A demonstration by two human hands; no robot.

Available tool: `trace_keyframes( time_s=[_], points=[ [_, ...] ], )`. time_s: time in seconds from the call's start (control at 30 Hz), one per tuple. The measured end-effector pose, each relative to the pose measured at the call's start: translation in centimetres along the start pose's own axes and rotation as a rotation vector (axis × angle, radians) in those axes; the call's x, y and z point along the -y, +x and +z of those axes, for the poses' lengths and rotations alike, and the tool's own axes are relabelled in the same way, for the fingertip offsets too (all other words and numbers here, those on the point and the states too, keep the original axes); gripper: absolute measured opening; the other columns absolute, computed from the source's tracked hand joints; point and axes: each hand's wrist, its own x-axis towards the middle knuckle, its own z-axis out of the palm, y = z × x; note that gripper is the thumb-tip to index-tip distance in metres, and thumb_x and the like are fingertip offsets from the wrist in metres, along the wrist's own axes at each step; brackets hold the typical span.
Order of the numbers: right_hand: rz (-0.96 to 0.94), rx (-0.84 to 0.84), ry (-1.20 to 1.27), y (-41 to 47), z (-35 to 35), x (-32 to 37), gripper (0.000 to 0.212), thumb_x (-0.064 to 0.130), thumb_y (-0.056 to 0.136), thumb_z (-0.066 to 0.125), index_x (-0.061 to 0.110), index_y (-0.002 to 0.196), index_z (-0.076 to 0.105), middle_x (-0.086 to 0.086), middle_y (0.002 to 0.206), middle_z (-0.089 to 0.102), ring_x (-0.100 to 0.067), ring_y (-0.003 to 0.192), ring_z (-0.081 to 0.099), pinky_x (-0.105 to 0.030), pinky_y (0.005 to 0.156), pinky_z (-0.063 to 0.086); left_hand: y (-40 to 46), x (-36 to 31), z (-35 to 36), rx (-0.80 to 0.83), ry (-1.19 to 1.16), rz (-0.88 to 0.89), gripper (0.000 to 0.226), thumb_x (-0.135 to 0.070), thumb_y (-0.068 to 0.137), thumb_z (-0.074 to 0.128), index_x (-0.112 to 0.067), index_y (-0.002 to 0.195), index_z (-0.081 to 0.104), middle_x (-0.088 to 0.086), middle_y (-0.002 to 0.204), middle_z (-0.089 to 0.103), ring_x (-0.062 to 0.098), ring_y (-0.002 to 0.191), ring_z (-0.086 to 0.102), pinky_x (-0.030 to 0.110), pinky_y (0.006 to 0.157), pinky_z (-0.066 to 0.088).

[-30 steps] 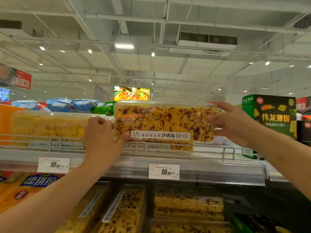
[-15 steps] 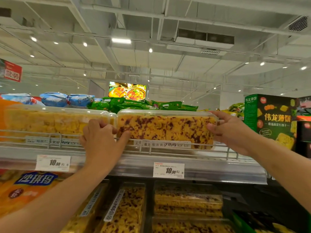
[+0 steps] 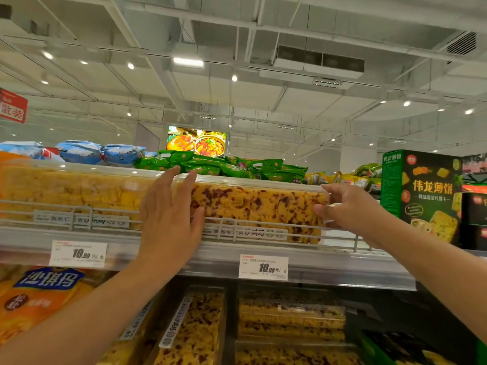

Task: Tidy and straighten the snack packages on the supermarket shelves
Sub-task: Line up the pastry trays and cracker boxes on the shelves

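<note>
Now that the clear plastic box of yellow, red-flecked snack cake (image 3: 259, 213) has dropped behind the wire shelf rail (image 3: 232, 223), the flat left hand (image 3: 171, 217) presses its near end while the right hand (image 3: 347, 206) pinches the far end, so it looks nearly squared.

A white ceiling (image 3: 303, 106) of exposed beams and ducts spans the store, dotted with small round spotlights and one bright rectangular light panel (image 3: 188, 61). A boxy air-conditioning unit (image 3: 319, 61) hangs near a vent grille (image 3: 461, 43) (upper right corner). Far back, a lit food poster (image 3: 196, 140) glows beside a red hanging sign (image 3: 13, 106).
</note>
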Motion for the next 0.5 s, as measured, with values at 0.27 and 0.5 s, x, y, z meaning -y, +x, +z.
trace_keyframes(
  time_s=[0.27,0.5],
  points=[
    [-0.066,-0.02,-0.064,-0.1,0.5,-0.4,0.051,0.017,0.086,0.073,0.018,0.133,0.055,0.005,0.097,0.071,-0.015,0.088,0.071,-0.041,0.079,0.061,-0.3,0.1,0.3,0.03,0.009,0.042,0.049,-0.024,0.09,0.048,-0.007,0.136,0.05,0.018,0.144,0.041,0.038,0.136,0.031,0.059,0.108,0.027],
    [-0.102,-0.033,-0.163,-1.0,0.6,-0.3,0.071,0.029,0.086,0.071,0.021,0.148,0.037,0.003,0.125,0.062,-0.02,0.108,0.063,-0.048,0.093,0.054,-1.2,-0.7,-0.4,0.06,0.01,0.052,0.053,-0.025,0.092,0.047,-0.008,0.142,0.046,0.022,0.153,0.029,0.043,0.143,0.021,0.06,0.111,0.019]
  ],
)
